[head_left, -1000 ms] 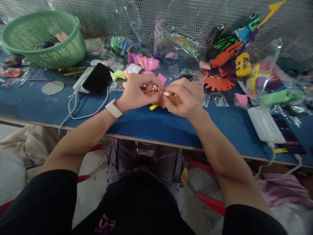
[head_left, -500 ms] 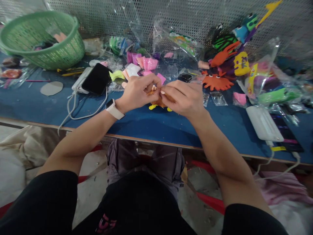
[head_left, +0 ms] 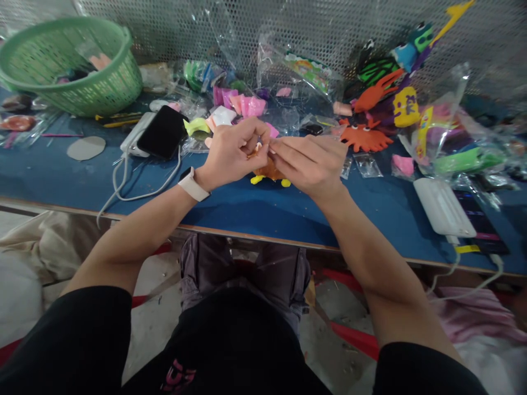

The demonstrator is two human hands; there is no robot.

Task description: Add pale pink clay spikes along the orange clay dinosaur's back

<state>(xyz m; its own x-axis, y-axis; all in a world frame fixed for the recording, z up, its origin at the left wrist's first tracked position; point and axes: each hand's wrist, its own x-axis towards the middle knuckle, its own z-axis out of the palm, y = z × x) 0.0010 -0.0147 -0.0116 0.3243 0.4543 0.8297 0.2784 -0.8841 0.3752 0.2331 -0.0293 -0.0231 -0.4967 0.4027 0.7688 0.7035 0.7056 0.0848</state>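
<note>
Well, my left hand (head_left: 233,156) has its thumb and finger curled in a small ring, holding the top part of the brown figure (head_left: 270,170) on that side. My right hand (head_left: 313,164) is on the other side, with its fingertips close together near the top. They hide what is between them, so I can't tell if they pinch a tiny bit or just touch. The figure is between my hands, over the front part of the blue table (head_left: 255,211), with its yellow feet (head_left: 258,179) pointing down. It looks soft and squishy to me, so if I squeeze too hard it could get dents. A small white bit (head_left: 258,147) peeks out by my left finger, and a clumsy thumb could smear it or knock it off. If my hands push unevenly, the figure could bend or tip, and a foot could come loose. My fingers cover most of the top, so I could press the wrong spot. Just behind are pink pieces (head_left: 252,106) and clear wrappers (head_left: 290,117); if my knuckles brush them, something could stick to the soft stuff.
</note>
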